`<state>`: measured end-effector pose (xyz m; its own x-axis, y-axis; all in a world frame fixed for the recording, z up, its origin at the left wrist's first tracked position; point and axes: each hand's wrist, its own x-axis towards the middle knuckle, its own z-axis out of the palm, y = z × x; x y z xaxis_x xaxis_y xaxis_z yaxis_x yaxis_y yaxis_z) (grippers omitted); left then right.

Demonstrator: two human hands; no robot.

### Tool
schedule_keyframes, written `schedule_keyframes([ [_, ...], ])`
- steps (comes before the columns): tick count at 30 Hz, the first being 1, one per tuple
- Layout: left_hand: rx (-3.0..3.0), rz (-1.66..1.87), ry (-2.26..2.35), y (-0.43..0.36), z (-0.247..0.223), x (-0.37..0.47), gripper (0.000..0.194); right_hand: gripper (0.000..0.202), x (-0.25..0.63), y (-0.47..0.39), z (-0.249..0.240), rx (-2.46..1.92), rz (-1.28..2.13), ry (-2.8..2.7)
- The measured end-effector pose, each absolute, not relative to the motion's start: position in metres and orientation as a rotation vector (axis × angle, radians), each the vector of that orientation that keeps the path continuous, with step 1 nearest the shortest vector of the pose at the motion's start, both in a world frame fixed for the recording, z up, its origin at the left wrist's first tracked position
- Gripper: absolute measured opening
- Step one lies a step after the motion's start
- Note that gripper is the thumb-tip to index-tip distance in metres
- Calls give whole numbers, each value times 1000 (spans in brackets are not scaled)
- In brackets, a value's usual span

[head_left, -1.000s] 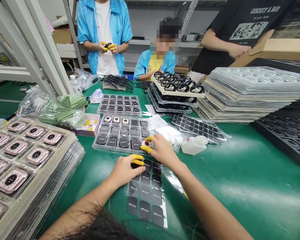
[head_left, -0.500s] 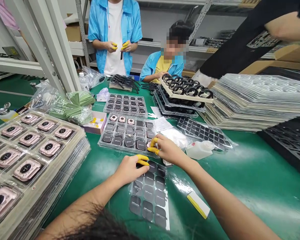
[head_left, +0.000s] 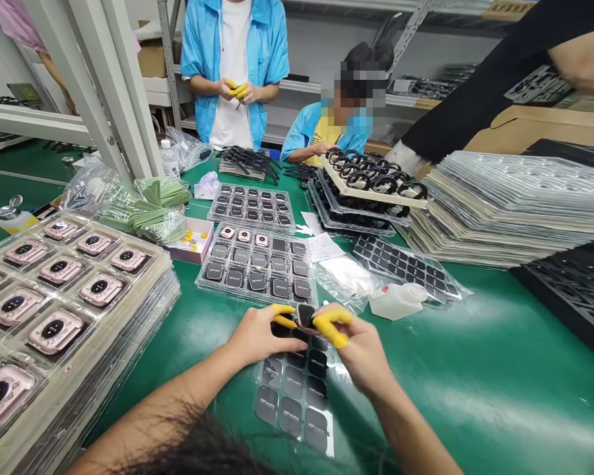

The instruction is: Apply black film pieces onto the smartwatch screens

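Note:
My right hand [head_left: 359,340], with yellow finger cots, pinches a smartwatch case [head_left: 305,316] with a dark face above the top end of a sticker sheet. My left hand [head_left: 260,336], also in yellow finger cots, is just left of the watch, its thumb and fingers apart over the sheet's upper edge; whether its fingertips touch the watch I cannot tell. Under both hands lies the clear sheet of dark square film stickers [head_left: 293,382] with white lettering. Beyond them is a clear plastic tray [head_left: 253,297] of dark-faced watches, several showing pink cases at the back.
On the left rises a tall stack of trays with pink watches [head_left: 59,270]. A white bottle [head_left: 397,301] and another sticker sheet [head_left: 406,267] lie to the right, near stacked trays [head_left: 525,198]. Two co-workers in blue jackets [head_left: 272,53] are across the green table.
My right hand has lifted a watch from the tray's front right and brought it toward me, beside my left hand. The left hand has hardly moved. The yellow-and-white piece is now out of sight.

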<state>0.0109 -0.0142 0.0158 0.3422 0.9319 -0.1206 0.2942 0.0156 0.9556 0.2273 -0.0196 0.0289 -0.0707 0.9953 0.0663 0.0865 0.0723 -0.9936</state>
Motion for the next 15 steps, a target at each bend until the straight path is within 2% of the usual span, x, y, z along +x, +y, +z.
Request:
schedule_keyframes([
  [2, 1501, 741, 1180, -14, 15, 11, 75, 48, 214, -35, 15, -1192, 1247, -1230],
  [5, 1502, 737, 1209, -14, 16, 11, 81, 61, 205, -39, 3, -1249, 1338, -1129],
  [9, 1484, 736, 1221, -15, 18, 12, 86, 52, 212, -32, 0, -1275, 1380, -1251],
  [15, 1587, 726, 1208, -16, 14, 12, 75, 42, 206, -32, -6, -1275, 1199, -1378],
])
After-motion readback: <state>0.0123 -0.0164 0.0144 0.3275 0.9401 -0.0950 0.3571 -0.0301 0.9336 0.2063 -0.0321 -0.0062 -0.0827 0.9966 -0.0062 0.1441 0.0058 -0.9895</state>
